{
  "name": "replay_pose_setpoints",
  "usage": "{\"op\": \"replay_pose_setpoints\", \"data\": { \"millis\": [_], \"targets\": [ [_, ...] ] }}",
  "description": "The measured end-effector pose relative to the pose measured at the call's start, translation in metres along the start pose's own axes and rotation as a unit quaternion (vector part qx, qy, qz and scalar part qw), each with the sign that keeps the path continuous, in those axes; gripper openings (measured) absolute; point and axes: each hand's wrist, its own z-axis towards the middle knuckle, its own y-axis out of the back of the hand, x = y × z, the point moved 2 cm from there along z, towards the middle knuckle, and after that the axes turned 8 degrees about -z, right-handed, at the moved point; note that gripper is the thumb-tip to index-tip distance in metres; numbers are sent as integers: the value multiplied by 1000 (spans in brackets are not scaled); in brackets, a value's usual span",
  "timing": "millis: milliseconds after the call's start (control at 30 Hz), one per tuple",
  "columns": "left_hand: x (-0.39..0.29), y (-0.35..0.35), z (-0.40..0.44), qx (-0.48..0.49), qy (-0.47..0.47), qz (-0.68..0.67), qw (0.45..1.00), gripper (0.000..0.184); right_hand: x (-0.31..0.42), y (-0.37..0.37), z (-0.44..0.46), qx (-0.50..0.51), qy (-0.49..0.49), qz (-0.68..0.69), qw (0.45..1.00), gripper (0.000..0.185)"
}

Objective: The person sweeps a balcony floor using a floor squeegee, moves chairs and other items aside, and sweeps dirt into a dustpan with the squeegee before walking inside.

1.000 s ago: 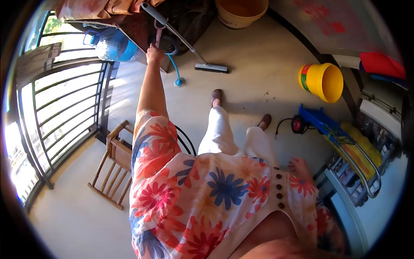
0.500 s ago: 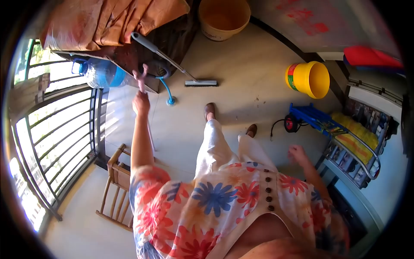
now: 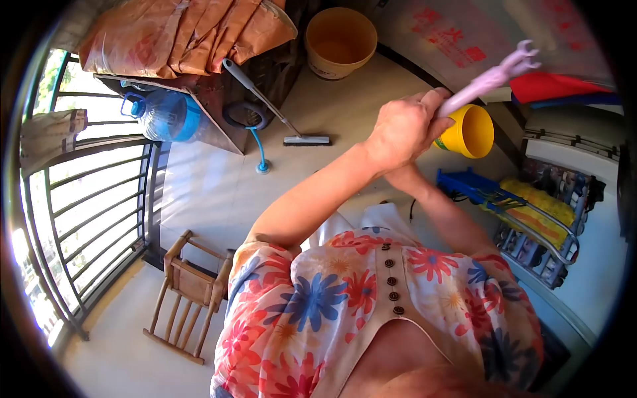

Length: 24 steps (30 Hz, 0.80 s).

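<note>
My left hand (image 3: 406,131) is closed around a pink pole (image 3: 484,81) with a forked, hook-like tip, likely a clothes pole. The tip points to the upper right, and the pole's lower part is hidden by the hand and arms. Just under and behind it is my right hand (image 3: 401,174), mostly covered by the left, so its fingers do not show. Beyond both hands, partly covered by them, a yellow bucket (image 3: 477,131) lies on its side on the floor.
A floor squeegee (image 3: 307,140), a tan bucket (image 3: 340,65) and a large water bottle (image 3: 166,114) are ahead and left. A bamboo chair (image 3: 189,298) stands near the barred railing (image 3: 99,205). A blue hand cart (image 3: 470,186) and a rack (image 3: 551,260) are at the right.
My left hand has swung from the left side across to the right with the pink pole, now tilted toward the upper right. My right hand has come forward and inward, beneath the left.
</note>
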Motion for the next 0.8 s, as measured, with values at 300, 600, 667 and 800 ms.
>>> {"op": "replay_pose_setpoints", "data": {
  "millis": [300,600,667,800],
  "targets": [
    [82,-29,-46,88,112,25,990,67,153,191,68,-141,-12,-167,976,25],
    [169,-4,-74,39,299,167,939,43,240,457,251,-136,240,-269,923,28],
    [187,-2,-82,8,346,171,923,40,253,349,258,-244,199,-147,938,23],
    [195,2,-79,-63,399,169,899,35,150,294,346,-134,143,-179,964,19]
  ]
}}
